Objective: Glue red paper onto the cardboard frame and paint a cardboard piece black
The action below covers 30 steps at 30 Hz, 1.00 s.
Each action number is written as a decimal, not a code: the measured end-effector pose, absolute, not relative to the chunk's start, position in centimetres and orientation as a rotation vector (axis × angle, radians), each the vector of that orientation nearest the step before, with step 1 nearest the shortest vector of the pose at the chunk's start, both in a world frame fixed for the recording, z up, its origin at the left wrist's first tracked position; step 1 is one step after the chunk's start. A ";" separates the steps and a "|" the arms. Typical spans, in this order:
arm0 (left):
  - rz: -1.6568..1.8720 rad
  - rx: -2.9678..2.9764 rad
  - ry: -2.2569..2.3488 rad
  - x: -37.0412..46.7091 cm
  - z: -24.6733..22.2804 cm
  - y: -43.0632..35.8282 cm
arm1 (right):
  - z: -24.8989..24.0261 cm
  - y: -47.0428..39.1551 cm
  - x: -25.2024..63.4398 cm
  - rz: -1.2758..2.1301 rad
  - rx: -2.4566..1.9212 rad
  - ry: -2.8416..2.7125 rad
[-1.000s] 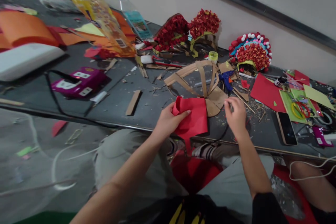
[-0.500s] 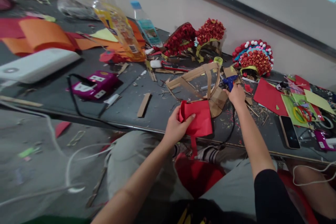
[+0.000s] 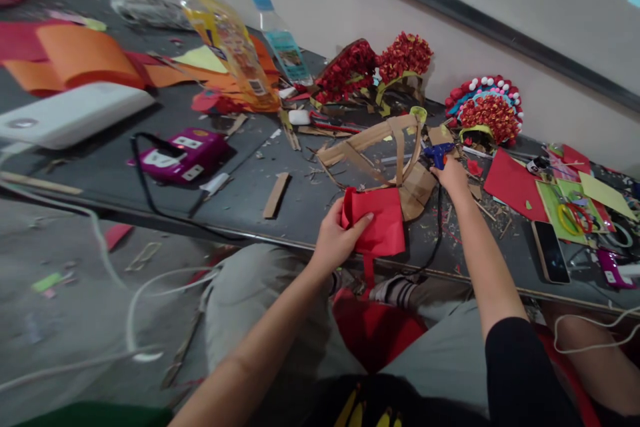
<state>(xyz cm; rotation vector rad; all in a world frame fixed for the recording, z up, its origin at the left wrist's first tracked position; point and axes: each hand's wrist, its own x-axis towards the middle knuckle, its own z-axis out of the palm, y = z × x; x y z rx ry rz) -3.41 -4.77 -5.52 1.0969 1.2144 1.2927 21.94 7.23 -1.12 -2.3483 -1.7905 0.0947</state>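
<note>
My left hand (image 3: 336,237) is closed on a piece of red paper (image 3: 381,223), thumb on top, at the bench's front edge. A red strip hangs below that sheet. Farther right, my right hand (image 3: 451,178) grips a blue glue gun (image 3: 439,154), its nozzle end pointing left and its black cord (image 3: 436,240) trailing down toward the bench edge. Between and beyond the hands stands a cardboard frame (image 3: 373,147) of bent strips. A flat cardboard piece (image 3: 416,190) lies between the red paper and the glue gun.
Red crepe-covered pieces (image 3: 405,57) and a beaded fan-shaped piece (image 3: 487,110) lean by the wall. Two bottles (image 3: 285,47) stand at the back left. A purple power socket (image 3: 183,155), white power bank (image 3: 75,115), phone (image 3: 551,251) and paper scraps crowd the grey bench (image 3: 240,200).
The view has shifted slightly. My left hand still holds the red paper in nearly the same place, and my right hand keeps the glue gun beside the cardboard frame.
</note>
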 end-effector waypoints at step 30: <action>1.317 1.001 1.216 -3.4 -4.7 -4.4 | -0.5 3.9 29.6 0.591 -1.404 -1.043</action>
